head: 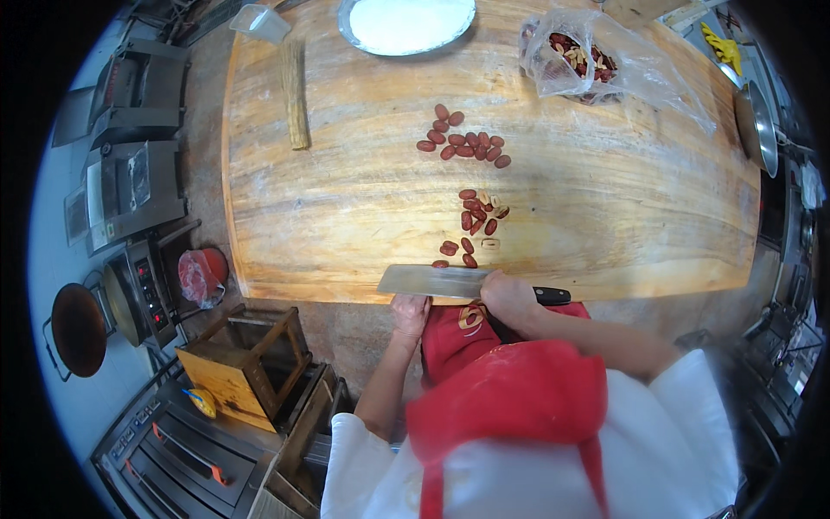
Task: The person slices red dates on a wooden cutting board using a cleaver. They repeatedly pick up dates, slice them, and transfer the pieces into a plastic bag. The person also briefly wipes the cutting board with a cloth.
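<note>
My right hand (511, 297) grips a Chinese cleaver (433, 280) by its dark handle, and the broad blade points left along the near edge of the wooden table (350, 194). My left hand (410, 316) is at the same edge, under the blade's left part, which hides its fingertips. A red jujube (440, 264) peeks out just beyond the blade. Whole and cut jujubes (467, 220) lie loosely a little farther off, some showing pale cut faces (491, 244). Beyond them sits a group of whole jujubes (465, 151).
A clear plastic bag (557, 74) of cut jujubes lies at the back right. At the back stands a round metal dish of white powder (406, 24). A straw brush (295, 97) and a plastic tub (260, 23) are at the left. A wooden stool (240, 370) stands below the table.
</note>
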Motion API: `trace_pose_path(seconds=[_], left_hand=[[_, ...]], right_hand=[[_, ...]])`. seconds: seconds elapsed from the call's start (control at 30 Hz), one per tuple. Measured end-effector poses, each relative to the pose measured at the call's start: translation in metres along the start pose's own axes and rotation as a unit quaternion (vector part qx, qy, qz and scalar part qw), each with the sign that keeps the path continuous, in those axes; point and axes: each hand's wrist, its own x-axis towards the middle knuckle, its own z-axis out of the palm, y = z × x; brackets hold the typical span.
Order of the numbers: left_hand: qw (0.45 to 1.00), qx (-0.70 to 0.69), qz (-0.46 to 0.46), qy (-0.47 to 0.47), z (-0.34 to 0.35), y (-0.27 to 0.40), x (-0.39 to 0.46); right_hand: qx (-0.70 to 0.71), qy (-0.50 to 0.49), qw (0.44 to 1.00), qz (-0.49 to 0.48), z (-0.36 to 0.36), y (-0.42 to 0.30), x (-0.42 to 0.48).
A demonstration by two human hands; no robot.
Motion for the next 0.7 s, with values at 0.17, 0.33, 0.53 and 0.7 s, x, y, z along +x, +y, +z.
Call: trace_pose_path(seconds=[0.17,0.33,0.53,0.7], left_hand=[[0.997,-0.048,-0.007,0.066,-0.014,0.032,0.027],[0.994,-0.080,0.016,0.067,0.002,0.030,0.027],[0.991,-0.100,0.000,0.084,0.010,0.024,0.022],[0.989,-0.114,-0.011,0.096,0.011,0.027,0.025]], right_hand=[[0.049,-0.017,0.998,-0.033,-0.002,0.009,-0.002],[0.081,-0.059,0.995,0.004,0.014,0.011,-0.004],[0.069,-0.059,0.995,0.042,0.007,-0.001,-0.003],[0.105,-0.015,0.994,0.037,0.022,-0.010,0.012]])
